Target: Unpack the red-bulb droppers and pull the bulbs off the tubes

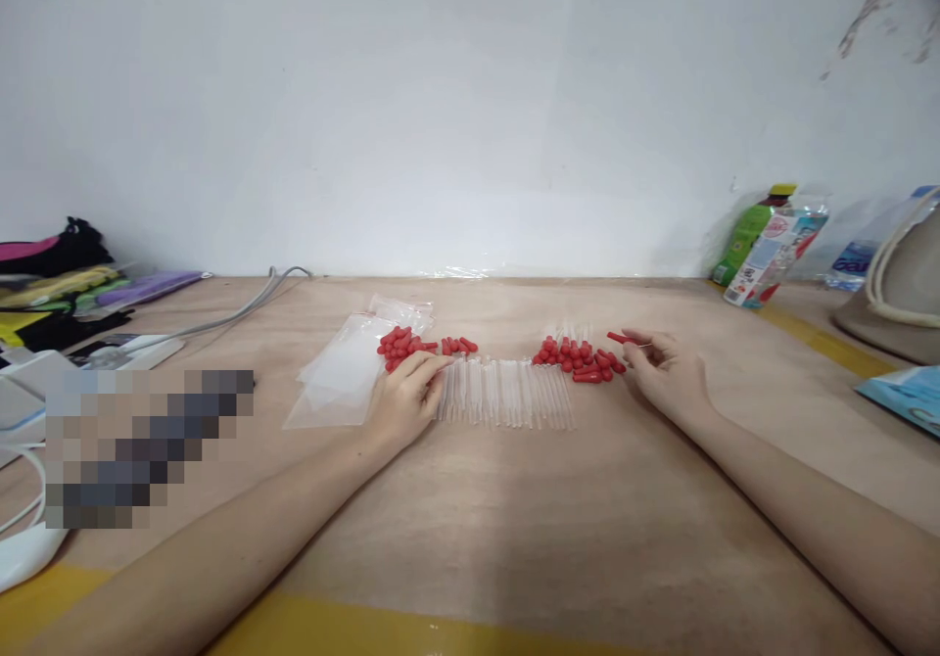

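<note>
My left hand (407,397) is at the left end of a row of clear glass dropper tubes (506,392). Its fingers are pinched at the upper end of a tube there. Raised slightly at the right, my right hand (665,367) grips a dropper by its thin clear tube, with the red rubber bulb (617,338) pointing left. Beside that hand lies a heap of red-bulbed droppers (577,354), some with clear tubes pointing away. Loose red rubber bulbs (400,345) are piled beyond my left hand, partly on clear plastic bags (338,372).
Bottles (775,250) stand by the wall at the back right, near a beige bag (896,274) and a blue packet (907,397). On the left are coloured packages (139,287), a grey cable (227,318), white plugs and a pixelated dark object (154,450).
</note>
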### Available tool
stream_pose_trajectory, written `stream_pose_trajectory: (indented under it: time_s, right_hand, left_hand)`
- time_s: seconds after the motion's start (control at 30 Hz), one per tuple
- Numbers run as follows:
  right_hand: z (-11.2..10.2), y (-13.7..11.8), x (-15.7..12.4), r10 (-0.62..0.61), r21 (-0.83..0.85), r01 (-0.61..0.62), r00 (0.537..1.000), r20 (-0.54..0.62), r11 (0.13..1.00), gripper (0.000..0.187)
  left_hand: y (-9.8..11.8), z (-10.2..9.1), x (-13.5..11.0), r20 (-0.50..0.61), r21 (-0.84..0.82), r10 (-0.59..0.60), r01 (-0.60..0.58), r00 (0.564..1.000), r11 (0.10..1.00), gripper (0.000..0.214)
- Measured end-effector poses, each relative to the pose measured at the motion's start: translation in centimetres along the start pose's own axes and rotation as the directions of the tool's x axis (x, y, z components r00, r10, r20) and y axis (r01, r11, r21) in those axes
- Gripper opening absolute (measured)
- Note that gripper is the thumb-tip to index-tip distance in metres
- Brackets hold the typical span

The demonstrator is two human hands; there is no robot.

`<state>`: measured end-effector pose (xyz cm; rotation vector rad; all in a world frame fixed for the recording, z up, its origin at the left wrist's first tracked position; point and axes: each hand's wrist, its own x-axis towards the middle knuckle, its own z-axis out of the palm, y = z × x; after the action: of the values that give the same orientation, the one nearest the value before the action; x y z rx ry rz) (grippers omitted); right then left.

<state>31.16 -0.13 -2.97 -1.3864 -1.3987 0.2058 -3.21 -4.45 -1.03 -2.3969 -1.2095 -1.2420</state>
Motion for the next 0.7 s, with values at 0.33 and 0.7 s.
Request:
stream_pose_trajectory:
  time_s: [0.33,0.7]
  right_hand:
    - [0.2,0.0,0.4,-0.018,-0.135,0.021,1.0,0.021,0.991,0.027]
    - [0.1,-0.7,0.4,-0.096,-0.168,0.106,0.993,0.063,0.98,0.027]
  left_hand:
    - [1.5,-0.2,0.2,0.021,0.049,0.122,-0.123,0.992,0.991,0.026]
    - [2.2,-1.0,0.6,0.099,-0.032,0.172,-0.17,0.98,0.985,0.03]
